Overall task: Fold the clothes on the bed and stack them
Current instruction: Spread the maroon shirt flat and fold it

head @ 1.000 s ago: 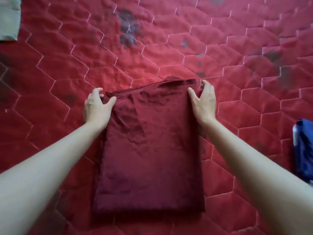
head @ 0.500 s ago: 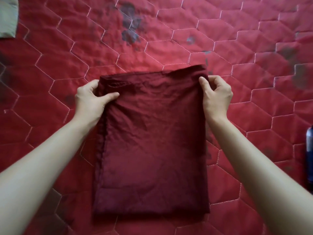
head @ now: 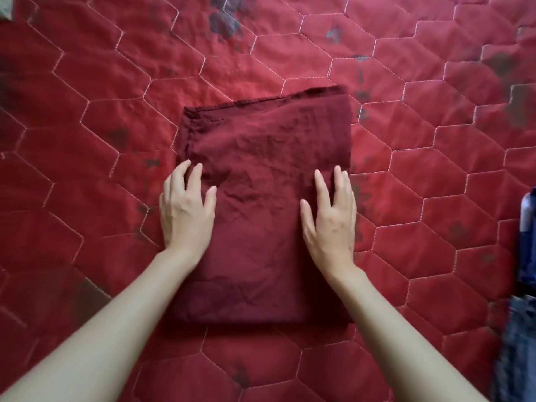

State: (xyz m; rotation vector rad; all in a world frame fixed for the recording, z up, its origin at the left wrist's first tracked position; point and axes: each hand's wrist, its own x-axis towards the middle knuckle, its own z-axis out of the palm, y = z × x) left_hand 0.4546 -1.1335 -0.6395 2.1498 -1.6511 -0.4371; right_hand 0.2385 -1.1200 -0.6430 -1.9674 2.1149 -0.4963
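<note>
Now the left hand [head: 185, 210] and right hand [head: 330, 216] have let go of the garment's [head: 261, 175] far corners and lie flat, fingers straight, smoothing it; this fold looks finished.

A red quilted bed [head: 290, 53] fills the view. At its middle lies a folded dark red cloth [head: 261, 198], a flat low rectangle. The left hand [head: 185, 210] rests flat on the cloth's left edge and the right hand [head: 330, 216] on its right edge, with both forearms reaching in from the bottom corners. Bare cloth shows between the two hands. Open quilt stretches beyond the cloth and to its left. On the right, open quilt runs up to a blurred blue cloth [head: 522, 285] at the frame's right edge, well apart from the right hand.
</note>
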